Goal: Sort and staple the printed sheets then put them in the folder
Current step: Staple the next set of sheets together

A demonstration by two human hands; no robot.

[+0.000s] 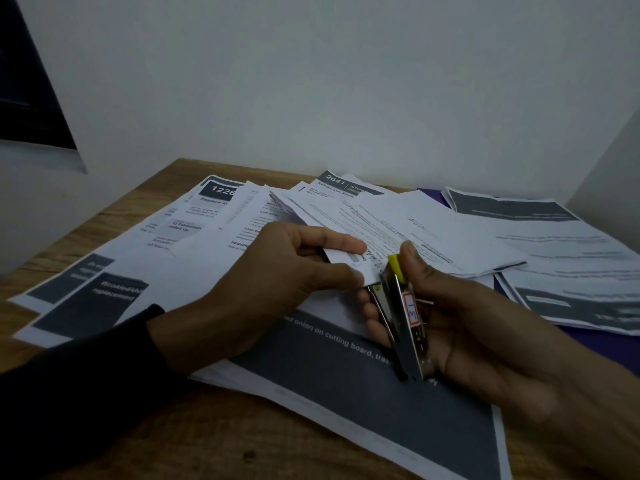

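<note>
Metal stapler [403, 317] — one, centre-right of frame, gripped upright by right hand [485, 327] | left hand [277, 282] pinches corner of held sheets [415, 233] at stapler mouth | printed sheets [363, 386] — many, overlapping across wooden table [69, 251] | purple folder [609, 344] at right, mostly covered by papers

Dimly lit room corner. A wooden table [114, 216] with visible grain stands against a plain white wall [329, 81]; a second white wall [609, 168] meets it at the right. At upper left, a dark window [24, 88] sits above a pale sill [38, 157].
</note>
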